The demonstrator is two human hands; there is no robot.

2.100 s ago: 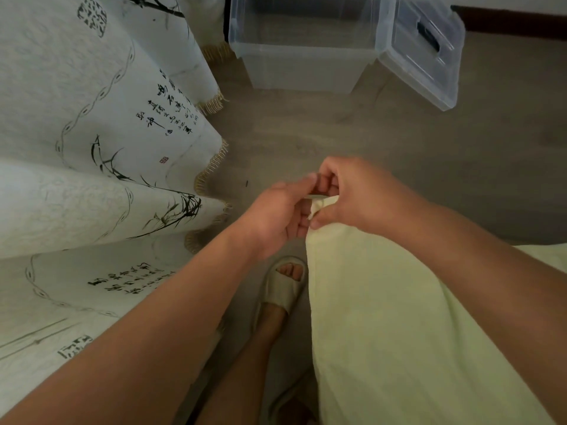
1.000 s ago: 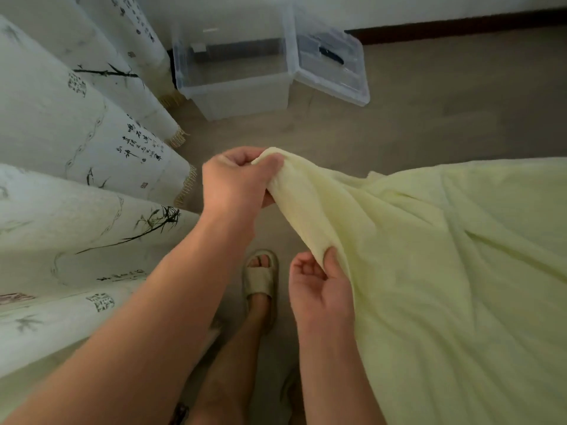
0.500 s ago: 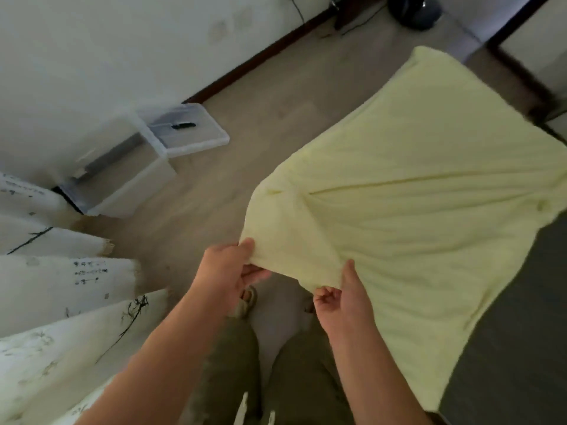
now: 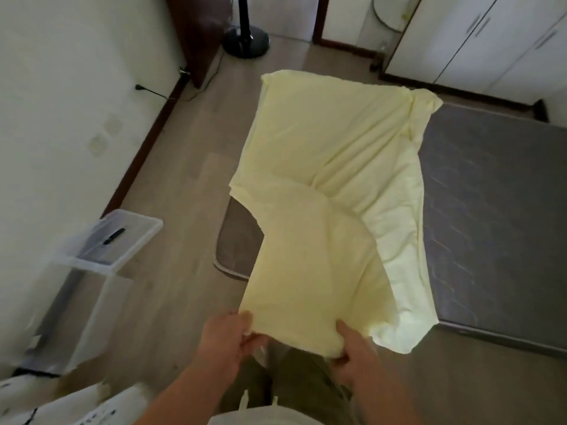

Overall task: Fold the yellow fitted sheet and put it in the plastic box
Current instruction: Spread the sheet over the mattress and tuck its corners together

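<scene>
We see the clear plastic box [image 4: 76, 305] on the wooden floor [image 4: 171, 240] at the near left, against the white wall [image 4: 61, 87], its hinged lid [image 4: 119, 240] thrown open toward the far side and nothing visible inside it. A patterned white cloth [image 4: 76, 406] shows at the near left corner.

Our left hand [image 4: 224, 342] pinches a near corner of the yellow fitted sheet [image 4: 322, 210], thumb on top and fingers curled beneath the cloth. Our right hand [image 4: 352, 360] grips the same near edge just to the right, fingers closed on the fabric.

The sheet is pale yellow, soft and creased. From our hands it stretches away in a wide fold, doubled over itself, with a lighter underside turned up along its right edge. Its far end spreads across the far left corner of the grey mattress [image 4: 491, 225] and overhangs the left side. A near corner of the mattress shows bare beneath the lifted cloth.

Farther off, a fan base [image 4: 245, 41] stands on the floor beside dark wooden furniture [image 4: 196, 32], its cord [image 4: 171, 93] trailing to the wall. White cabinets [image 4: 491, 35] fill the far right. The box is well apart from the sheet.
</scene>
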